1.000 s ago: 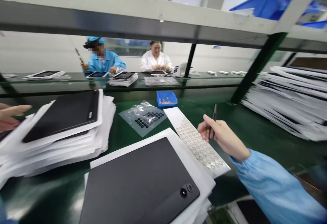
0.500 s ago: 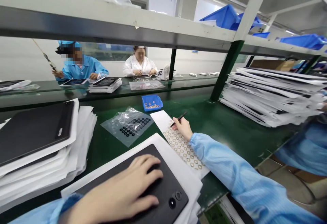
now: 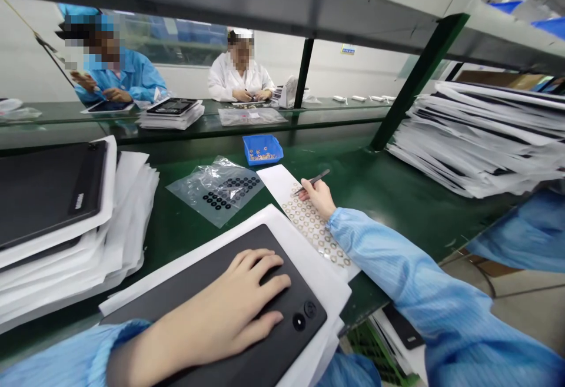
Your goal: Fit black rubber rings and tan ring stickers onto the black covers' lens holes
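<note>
My left hand (image 3: pixel 233 304) lies flat, fingers spread, on a black tablet back cover (image 3: pixel 289 263). Two round camera rings sit near the cover's right corner, and white sheets (image 3: pixel 329 281) lie under it. My right hand (image 3: pixel 318 197) grips a pair of tweezers (image 3: pixel 318 177) over a white sheet of ring-shaped stickers (image 3: pixel 315 231). The tweezer tips point down to the left, at the upper rows of rings; whether they hold a ring is too small to tell. Left of that sheet is a clear plastic bag (image 3: pixel 194 189) with black rings (image 3: pixel 217 199).
A blue tray (image 3: pixel 263 160) with small gold rings stands behind the sticker sheet. Stacked covers with white sheets rise at left (image 3: pixel 132 198) and right (image 3: pixel 477 145). A green post (image 3: pixel 419 83) and an overhead shelf (image 3: pixel 247 4) border the bench. Two people work opposite; a blue sleeve shows at right.
The view has tilted down, so the bench sits higher in the picture. My left hand stays on the cover. My right hand keeps the tweezers over the sticker sheet, their angle slightly changed.
</note>
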`<state>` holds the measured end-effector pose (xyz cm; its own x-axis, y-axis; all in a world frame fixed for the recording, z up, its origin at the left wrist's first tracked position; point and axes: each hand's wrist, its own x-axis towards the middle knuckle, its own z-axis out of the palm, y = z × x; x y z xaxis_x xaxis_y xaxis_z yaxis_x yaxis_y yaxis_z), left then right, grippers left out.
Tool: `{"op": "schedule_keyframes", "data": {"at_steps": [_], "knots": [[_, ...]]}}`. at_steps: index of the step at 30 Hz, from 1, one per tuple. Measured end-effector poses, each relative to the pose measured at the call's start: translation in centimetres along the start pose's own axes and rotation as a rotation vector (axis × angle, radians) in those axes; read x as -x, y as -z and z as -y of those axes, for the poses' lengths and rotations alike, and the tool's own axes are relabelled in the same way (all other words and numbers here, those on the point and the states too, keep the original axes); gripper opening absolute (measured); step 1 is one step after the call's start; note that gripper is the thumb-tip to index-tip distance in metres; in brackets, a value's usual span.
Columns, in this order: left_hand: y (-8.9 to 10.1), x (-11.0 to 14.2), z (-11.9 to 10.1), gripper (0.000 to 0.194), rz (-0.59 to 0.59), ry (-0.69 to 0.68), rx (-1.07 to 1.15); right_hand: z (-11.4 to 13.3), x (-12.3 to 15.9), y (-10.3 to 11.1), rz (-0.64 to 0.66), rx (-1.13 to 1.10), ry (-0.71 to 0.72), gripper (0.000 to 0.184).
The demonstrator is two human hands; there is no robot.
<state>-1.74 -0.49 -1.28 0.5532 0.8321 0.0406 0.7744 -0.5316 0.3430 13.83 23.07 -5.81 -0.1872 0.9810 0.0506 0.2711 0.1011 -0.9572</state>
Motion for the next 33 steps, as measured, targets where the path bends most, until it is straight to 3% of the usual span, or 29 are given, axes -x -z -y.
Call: {"op": "schedule_keyframes", "data": {"at_steps": [3, 5, 7, 9, 11, 15, 18, 22, 33], "knots": [[-0.4, 0.0, 0.6, 0.028, -0.034, -0.037, -0.012, 1.7, 1.1, 0.5, 0.049, -0.09, -0.038, 0.031], [-0.6, 0.0, 0.8, 0.028, -0.065, -0.072, -0.027, 3.0, 3.3, 1.3, 0.088, -0.147, -0.045, 0.034], [-0.8, 0.0, 1.0, 0.026, -0.103, -0.113, -0.046, 3.9, 6.9, 2.4, 0.139, -0.207, -0.031, 0.037], [-1.0, 0.0, 0.9, 0.025, -0.137, -0.147, -0.06, 4.0, 11.2, 3.2, 0.302, -0.338, 0.027, 0.04], [-1.3, 0.2, 0.7, 0.025, -0.157, -0.193, -0.059, 3.3, 15.4, 3.6, 0.357, -0.414, -0.027, 0.04], [-1.8, 0.7, 0.3, 0.052, -0.142, -0.289, -0.07, 1.4, 20.2, 2.8, 0.225, -0.536, -0.088, 0.034], [-1.7, 0.8, 0.1, 0.069, -0.08, -0.28, -0.085, 0.8, 20.7, 2.1, 0.127, -0.558, -0.067, 0.034], [-1.4, 0.8, -0.1, 0.078, -0.011, -0.259, -0.092, 1.0, 20.4, 2.0, 0.088, -0.508, -0.047, 0.034], [-2.2, 0.7, 0.2, 0.058, -0.074, -0.224, -0.062, 1.0, 20.7, 2.2, 0.087, -0.449, -0.023, 0.035]]}}
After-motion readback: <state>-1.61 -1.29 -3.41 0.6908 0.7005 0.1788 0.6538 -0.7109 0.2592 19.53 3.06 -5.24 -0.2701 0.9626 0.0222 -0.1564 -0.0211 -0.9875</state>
